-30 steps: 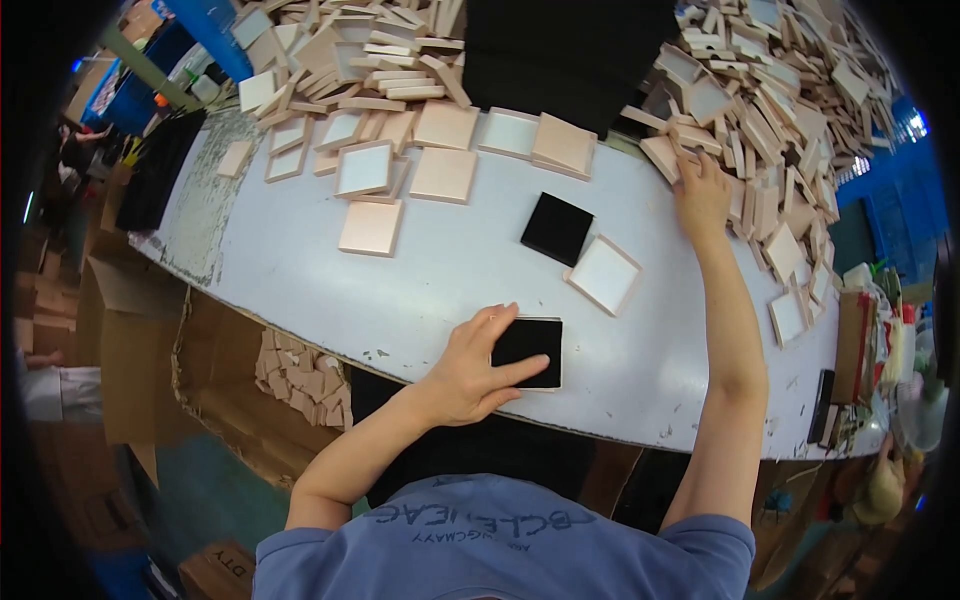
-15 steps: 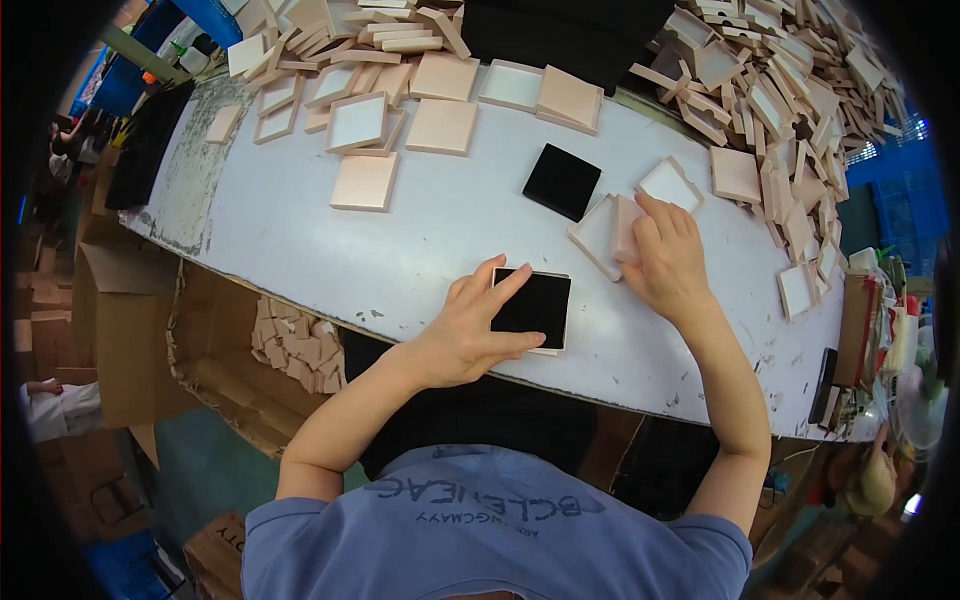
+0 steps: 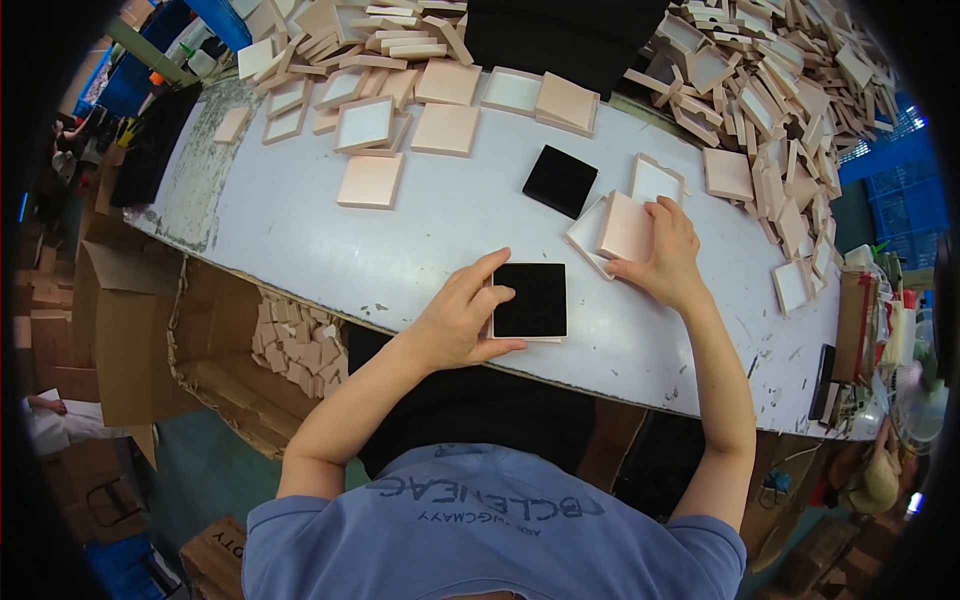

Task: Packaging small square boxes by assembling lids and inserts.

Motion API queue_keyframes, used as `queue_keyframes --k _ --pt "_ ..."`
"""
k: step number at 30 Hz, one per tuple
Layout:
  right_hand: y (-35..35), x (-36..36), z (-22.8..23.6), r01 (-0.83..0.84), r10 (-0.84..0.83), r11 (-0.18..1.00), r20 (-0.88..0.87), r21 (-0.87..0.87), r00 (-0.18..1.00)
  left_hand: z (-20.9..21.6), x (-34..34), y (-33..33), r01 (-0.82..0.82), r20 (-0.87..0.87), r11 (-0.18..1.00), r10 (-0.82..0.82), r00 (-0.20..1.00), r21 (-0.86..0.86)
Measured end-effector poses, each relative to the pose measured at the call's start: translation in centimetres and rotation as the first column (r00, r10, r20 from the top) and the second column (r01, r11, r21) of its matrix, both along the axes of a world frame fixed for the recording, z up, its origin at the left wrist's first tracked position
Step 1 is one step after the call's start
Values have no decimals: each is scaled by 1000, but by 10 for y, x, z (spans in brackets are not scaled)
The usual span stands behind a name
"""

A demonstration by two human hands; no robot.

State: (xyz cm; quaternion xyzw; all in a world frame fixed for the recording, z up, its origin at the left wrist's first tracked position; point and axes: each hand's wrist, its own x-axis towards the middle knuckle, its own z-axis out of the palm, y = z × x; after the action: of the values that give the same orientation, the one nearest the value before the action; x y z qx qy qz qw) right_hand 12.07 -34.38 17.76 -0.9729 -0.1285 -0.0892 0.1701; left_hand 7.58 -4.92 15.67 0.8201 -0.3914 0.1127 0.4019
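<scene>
My left hand (image 3: 462, 318) grips a shallow pale-pink box with a square black insert (image 3: 532, 300) at the table's near edge. Its thumb lies along the near side, the index fingertip on the insert's left edge. To the right, my right hand (image 3: 668, 258) is closed on a pale-pink box lid (image 3: 627, 226), thumb and fingers at its edges. Under that lid lies an open box half with a white inside (image 3: 584, 236), partly covered. Just beyond it rests another open half (image 3: 656, 180). A loose black square pad (image 3: 560, 181) sits farther back, left of them.
Piles of pink box halves (image 3: 785, 120) cover the back right; more boxes (image 3: 400, 60) lie at the back left. A black cloth-like object (image 3: 565, 45) stands between them. Below the table's left side, a cardboard carton (image 3: 215, 370) holds box pieces (image 3: 297, 340). Blue crates (image 3: 900, 200) stand right.
My left hand's fingers have drawn back off the black insert to the box's left edge. In my right hand the lid has tilted flatter, showing its broad pink face.
</scene>
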Motion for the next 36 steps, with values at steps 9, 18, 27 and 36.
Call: queue_keyframes --k 9,18,27,36 --pt "-1 8 6 154 -144 987 -164 50 976 -7 1 -1 27 -39 995 -31 999 -99" --pt "-1 19 17 112 -103 993 -226 27 969 -6 2 0 18 -5 997 -18 1000 -78" --pt "84 -20 44 -294 337 909 -104 296 936 -15 4 -1 64 -19 961 -72 997 -269" --pt "93 -39 38 -553 549 816 75 167 833 -3 0 -2 40 -10 989 -41 999 -140"
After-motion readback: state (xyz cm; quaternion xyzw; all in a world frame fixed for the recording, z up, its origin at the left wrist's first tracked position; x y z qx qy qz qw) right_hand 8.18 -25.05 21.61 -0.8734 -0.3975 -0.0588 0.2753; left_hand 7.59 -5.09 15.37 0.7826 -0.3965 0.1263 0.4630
